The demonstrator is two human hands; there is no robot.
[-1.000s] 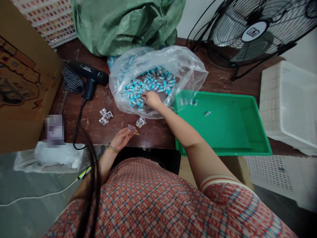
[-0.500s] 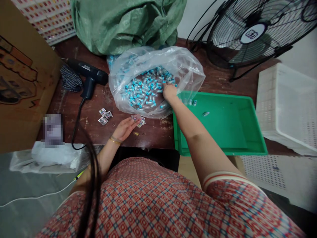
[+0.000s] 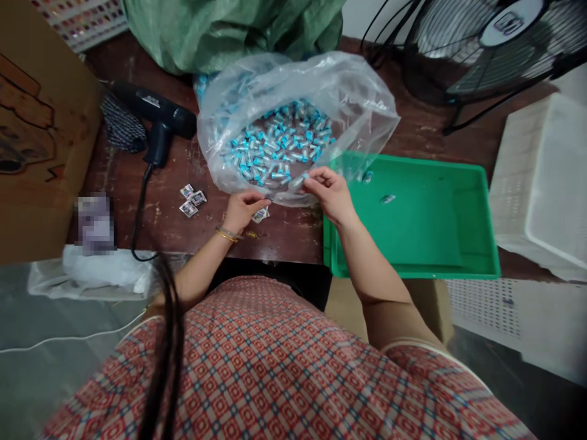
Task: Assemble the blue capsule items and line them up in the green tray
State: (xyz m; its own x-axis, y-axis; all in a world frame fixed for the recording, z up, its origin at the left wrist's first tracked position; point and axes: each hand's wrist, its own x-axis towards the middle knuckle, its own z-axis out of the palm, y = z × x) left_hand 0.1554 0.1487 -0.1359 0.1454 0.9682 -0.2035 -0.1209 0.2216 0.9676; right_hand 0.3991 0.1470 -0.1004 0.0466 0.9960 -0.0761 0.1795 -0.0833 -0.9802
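Observation:
A clear plastic bag (image 3: 367, 104) lies open on the table, filled with many small clear vials with blue caps (image 3: 275, 143). At the bag's front edge, my right hand (image 3: 334, 197) pinches one small blue-capped vial (image 3: 299, 181) between thumb and fingers. My left hand (image 3: 242, 211) is close by on the left, thumb and fingertips pressed together; whatever is between them is too small to make out. Just under its fingertips lies a small pile of printed labels (image 3: 260, 215). More printed labels (image 3: 192, 200) lie further left on the table.
A green tray (image 3: 431, 214) at the right holds a couple of vials. Behind it stand a black fan (image 3: 495, 67) and white crates (image 3: 541, 183). On the left are a heat gun (image 3: 158, 119), its cord, and a cardboard box (image 3: 46, 134). A green sack (image 3: 229, 30) sits behind the bag.
My right hand has drawn back out of the bag toward me, now with a vial in its fingers. My left hand has turned palm-down and its fingers have closed into a pinch.

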